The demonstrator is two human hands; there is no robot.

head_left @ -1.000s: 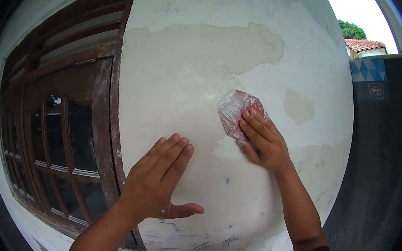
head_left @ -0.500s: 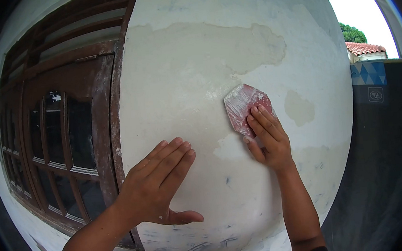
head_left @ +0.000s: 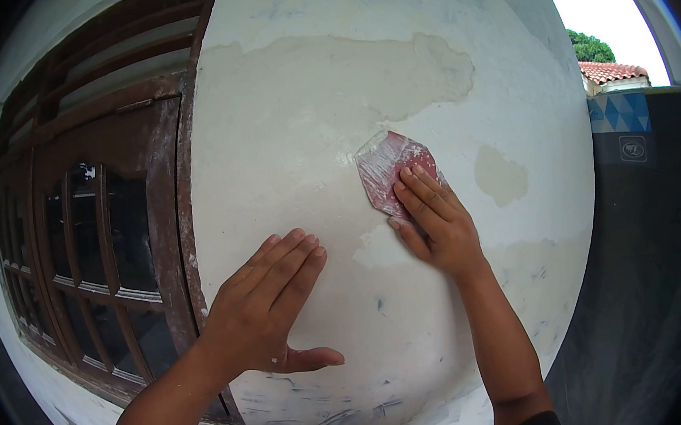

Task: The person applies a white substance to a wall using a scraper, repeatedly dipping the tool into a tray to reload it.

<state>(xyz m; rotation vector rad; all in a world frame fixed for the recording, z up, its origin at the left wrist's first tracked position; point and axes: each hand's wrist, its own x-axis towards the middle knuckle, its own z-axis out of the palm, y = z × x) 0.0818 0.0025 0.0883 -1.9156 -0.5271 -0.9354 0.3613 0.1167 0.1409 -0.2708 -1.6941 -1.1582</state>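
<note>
A pale plastered wall with damp-looking beige patches and dark scuffs fills the middle of the view. Against it lies a reddish, many-sided flat piece, coated with white dust and paste. My right hand presses on its lower right part, fingers together on its face and thumb at its lower edge. What is beneath the piece is hidden. Lower left, my left hand is raised flat at the wall, fingers extended and thumb spread, with nothing in it.
On the left is a brown wooden window with glass panes and a dusty frame. A dark panel with a blue-and-white patterned strip stands at the right. Behind it show a red tiled roof and a tree.
My right hand and the reddish piece have moved up and left along the wall. My left hand has barely shifted. The view has turned slightly.
</note>
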